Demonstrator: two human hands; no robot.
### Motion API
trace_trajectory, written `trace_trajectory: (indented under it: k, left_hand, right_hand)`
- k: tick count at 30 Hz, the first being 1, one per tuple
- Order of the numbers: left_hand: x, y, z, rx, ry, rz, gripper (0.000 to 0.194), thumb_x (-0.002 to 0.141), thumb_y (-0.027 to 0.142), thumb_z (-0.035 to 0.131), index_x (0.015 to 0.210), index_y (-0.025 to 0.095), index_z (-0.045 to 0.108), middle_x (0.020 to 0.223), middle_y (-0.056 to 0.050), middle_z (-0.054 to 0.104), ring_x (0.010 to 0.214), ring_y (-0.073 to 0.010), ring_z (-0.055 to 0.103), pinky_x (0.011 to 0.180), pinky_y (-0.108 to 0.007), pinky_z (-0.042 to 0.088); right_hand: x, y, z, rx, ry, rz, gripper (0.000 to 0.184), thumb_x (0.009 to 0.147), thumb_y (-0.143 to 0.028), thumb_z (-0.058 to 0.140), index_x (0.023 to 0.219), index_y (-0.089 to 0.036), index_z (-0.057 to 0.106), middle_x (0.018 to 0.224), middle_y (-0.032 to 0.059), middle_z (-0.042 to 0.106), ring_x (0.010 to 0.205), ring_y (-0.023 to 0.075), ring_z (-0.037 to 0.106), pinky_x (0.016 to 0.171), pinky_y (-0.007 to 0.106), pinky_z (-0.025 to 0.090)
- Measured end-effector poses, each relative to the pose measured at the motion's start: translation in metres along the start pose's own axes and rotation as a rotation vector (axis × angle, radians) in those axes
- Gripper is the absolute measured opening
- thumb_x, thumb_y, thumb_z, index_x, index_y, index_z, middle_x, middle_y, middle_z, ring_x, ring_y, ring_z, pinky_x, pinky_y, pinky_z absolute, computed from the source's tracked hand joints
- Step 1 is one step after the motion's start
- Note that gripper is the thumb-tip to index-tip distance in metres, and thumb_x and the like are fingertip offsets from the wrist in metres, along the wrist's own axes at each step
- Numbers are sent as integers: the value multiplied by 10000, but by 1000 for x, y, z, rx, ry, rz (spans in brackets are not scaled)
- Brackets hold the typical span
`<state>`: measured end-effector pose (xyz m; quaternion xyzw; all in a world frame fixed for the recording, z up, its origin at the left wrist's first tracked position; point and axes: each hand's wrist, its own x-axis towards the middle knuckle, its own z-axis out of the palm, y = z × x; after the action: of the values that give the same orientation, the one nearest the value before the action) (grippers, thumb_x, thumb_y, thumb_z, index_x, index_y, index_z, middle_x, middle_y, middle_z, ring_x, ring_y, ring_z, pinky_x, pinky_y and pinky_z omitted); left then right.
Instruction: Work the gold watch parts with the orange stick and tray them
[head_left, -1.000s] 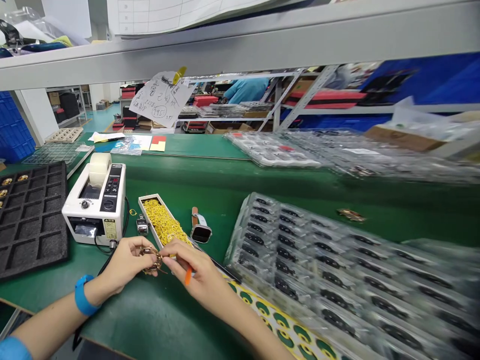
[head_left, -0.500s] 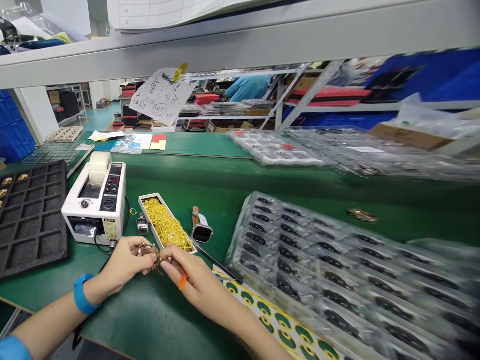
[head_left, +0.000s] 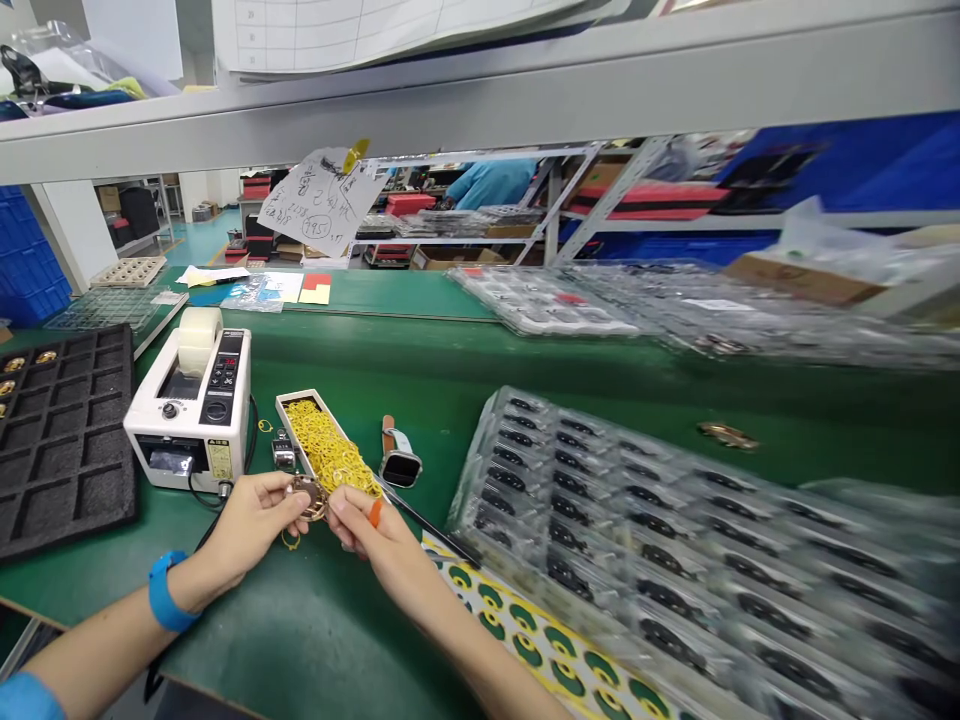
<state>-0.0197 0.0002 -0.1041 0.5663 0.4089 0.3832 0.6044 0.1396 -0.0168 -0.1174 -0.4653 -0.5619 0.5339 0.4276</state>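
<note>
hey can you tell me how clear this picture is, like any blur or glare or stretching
Head view: the tape dispenser, left hand and right hand look fairly sharp; head view: the clear plastic tray looks smeared and stretched toward the right edge, with pale glare; head view: the metal part in the left hand is too small for fine detail.

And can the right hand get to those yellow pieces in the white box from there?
Probably yes. The right hand is close to the near end of the white box, and the yellow pieces lie uncovered. Its fingers look busy at the round metal part, though.
</note>
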Motion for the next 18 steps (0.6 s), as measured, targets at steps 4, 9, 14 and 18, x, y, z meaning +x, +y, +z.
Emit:
trace_trajectory:
  k: [4,9,14,18]
  left_hand:
    - [0,-9,-2,465,158,340,218,872,239,502,736,126,629,654,-20,525,601,-128,515,555,-236,425]
    - [-3,-20,3,1039,165,849,305,909,74,363,1064,72,626,823,-117,612,736,-190,602,615,-287,515]
    - [-26,-15,0,950,158,696,389,875,112,461,1257,89,529,1225,-204,562,1124,-263,556,885,-379,513]
    - [-44,-13,-33,250,421,52,442,834,470,534,964,70,668,763,-119,645,590,-166,603,532,-285,485]
  right_hand:
    - [-2,0,3,27,110,51,601,692,-773,532,570,-186,501,490,-50,358,484,98,294,488,251,246]
    - [-3,-3,7,327,31,184,547,640,-692,664,598,-171,499,526,-67,352,430,41,151,427,224,121]
    - [-6,-6,-1,126,76,64,494,693,-664,636,652,-195,486,573,-53,368,457,73,255,427,211,222]
    - [-9,1,-6,-356,257,-256,374,826,-568,522,695,-218,530,614,-10,492,518,134,424,494,244,362]
